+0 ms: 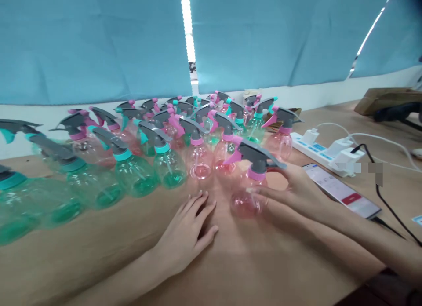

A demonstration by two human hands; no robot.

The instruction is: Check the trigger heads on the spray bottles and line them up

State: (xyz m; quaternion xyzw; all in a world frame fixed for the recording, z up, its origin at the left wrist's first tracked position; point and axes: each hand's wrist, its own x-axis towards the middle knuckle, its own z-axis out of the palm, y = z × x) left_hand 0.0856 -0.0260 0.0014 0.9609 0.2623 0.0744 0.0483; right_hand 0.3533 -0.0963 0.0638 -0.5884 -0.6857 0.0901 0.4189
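Note:
My right hand [293, 187] is wrapped round a pink spray bottle [247, 196] with a grey trigger head, which stands on the wooden table [237, 262] in front of the others. My left hand [189, 231] lies flat on the table just left of it, fingers stretched out, holding nothing. Behind them stand several pink spray bottles [199, 158] and green spray bottles [135, 174] in rows.
A phone [343, 191] lies right of my right hand, with a black cable [385, 200] running past it. A white power strip [326, 152] with chargers sits behind it. Blue blinds [99, 42] cover the window. A brown box [382, 99] is at the far right.

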